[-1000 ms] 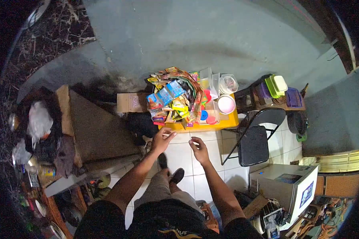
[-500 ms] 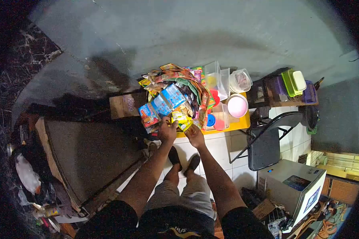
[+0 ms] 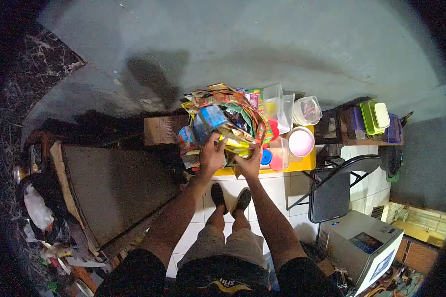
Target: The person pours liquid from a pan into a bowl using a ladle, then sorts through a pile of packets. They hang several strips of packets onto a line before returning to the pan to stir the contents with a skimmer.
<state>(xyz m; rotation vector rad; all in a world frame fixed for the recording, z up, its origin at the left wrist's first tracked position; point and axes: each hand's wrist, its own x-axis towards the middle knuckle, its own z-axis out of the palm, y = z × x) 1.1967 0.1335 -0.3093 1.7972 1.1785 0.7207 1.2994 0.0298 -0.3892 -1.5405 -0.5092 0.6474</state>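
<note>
My left hand (image 3: 212, 154) and my right hand (image 3: 249, 162) are closed on opposite ends of a strip of yellow sachets (image 3: 237, 146), slightly blurred. Behind the strip, a large heap of sachet strips (image 3: 223, 95) in orange, green and brown fans out in a curve. Blue sachets (image 3: 213, 116) lie in the heap, up and left of the yellow ones. Red and blue packets (image 3: 187, 136) sit just left of my left hand. A blue round lid (image 3: 266, 157) is close to the right of my right hand. My fingertips are partly hidden by the packets.
On the yellow table (image 3: 302, 164) stand clear plastic containers (image 3: 280, 106), a pink-white tub (image 3: 301, 142) and a lidded jar (image 3: 307, 111). A cardboard box (image 3: 159, 130) stands left. A black folding chair (image 3: 329, 195) and a white boxed appliance (image 3: 362, 242) are at right.
The yellow sachets have been raised and stretched out between my hands, covering part of the blue packets. My right hand has moved slightly right. The whole view has shifted a little.
</note>
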